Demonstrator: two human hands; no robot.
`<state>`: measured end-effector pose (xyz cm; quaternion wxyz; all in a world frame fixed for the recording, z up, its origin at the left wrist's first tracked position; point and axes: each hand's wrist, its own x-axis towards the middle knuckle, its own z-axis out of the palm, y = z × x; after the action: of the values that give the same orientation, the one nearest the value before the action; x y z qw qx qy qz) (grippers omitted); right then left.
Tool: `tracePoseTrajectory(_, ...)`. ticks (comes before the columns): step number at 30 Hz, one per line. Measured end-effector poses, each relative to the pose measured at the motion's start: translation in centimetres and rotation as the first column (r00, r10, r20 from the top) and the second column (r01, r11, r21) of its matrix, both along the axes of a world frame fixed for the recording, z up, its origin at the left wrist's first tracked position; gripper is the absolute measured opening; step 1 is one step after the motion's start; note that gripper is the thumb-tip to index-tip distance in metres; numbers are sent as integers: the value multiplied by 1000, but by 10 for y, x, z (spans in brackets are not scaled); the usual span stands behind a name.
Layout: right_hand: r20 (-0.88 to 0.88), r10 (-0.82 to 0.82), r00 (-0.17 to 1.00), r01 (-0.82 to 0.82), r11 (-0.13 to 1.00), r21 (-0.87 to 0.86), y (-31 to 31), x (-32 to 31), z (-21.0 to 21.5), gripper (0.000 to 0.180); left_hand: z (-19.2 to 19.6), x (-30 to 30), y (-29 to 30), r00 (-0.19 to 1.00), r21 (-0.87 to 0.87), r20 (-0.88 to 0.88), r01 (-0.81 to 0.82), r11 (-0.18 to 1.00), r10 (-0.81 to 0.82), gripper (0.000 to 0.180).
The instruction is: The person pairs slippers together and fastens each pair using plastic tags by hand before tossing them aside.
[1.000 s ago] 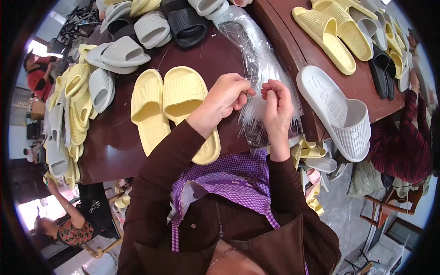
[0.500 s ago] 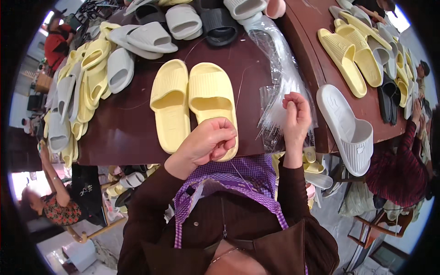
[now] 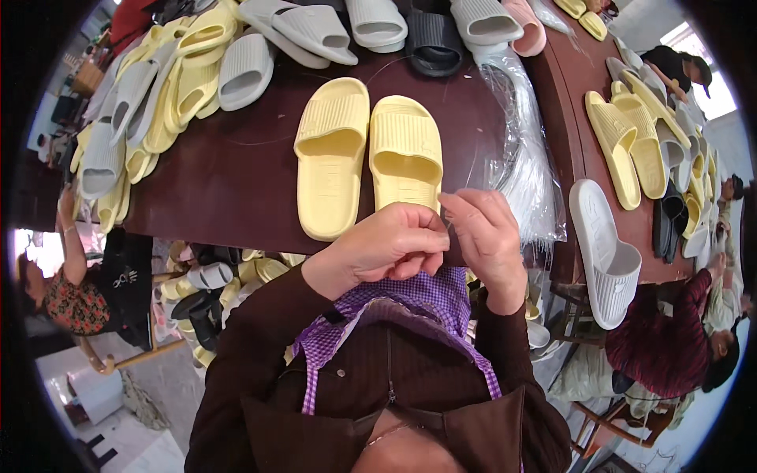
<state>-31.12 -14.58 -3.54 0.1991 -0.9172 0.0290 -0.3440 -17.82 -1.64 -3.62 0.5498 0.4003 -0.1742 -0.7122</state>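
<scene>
Two yellow slide sandals lie side by side on the dark red table in front of me: the left slide and the right slide. My left hand is closed in a pinch over the near end of the right slide, hiding its heel. Close beside it, my right hand has thumb and fingers drawn together, its tips almost meeting the left hand's. Whatever is between either hand's fingers is too fine to make out. Past my right hand, a clear plastic bag holds a bundle of thin, whitish transparent strands.
Grey, yellow and black slides are heaped along the far and left edges, among them a grey slide and a black slide. On the right-hand table lie more slides, with a grey slide nearest. Other people work on both sides.
My right hand has come left from the bag of strands to meet my left hand. The view has shifted, so the table and slides appear at a different angle.
</scene>
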Motion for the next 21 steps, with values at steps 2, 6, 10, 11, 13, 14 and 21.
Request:
tracePoseTrajectory(2, 6, 12, 1000, -12, 1000, -17, -1, 0, 2, 28, 2, 2, 4, 1000, -19, -2, 17, 1000, -18, 11)
tracePoseTrajectory(6, -78, 27, 997, -28, 1000, -11, 1, -4, 14, 25, 5, 7, 14, 955, -106, 294, -17, 994, 48, 10)
tracePoseTrajectory(10, -51, 33, 998, -31, 999, 34, 6, -5, 25, 25, -1, 9, 20, 128, -564, 824, 104, 819, 551, 10)
tracePoseTrajectory(11, -40, 65, 997, -65, 998, 12, 8, -2, 28, 25, -1, 9, 21, 121, -558, 829, 118, 822, 545, 10)
tracePoseTrajectory(13, -17, 122, 992, -123, 992, -32, 11, 5, 36, 24, 0, 9, 21, 109, -544, 839, 156, 825, 533, 13)
tracePoseTrajectory(14, -15, 123, 992, -123, 992, -30, 12, 8, 40, 24, 2, 8, 22, 108, -542, 840, 156, 826, 531, 13)
tracePoseTrajectory(21, -322, 281, 904, -353, 916, -190, 24, 28, 59, 24, 32, 24, 34, 786, -393, 329, -390, 833, 524, 18)
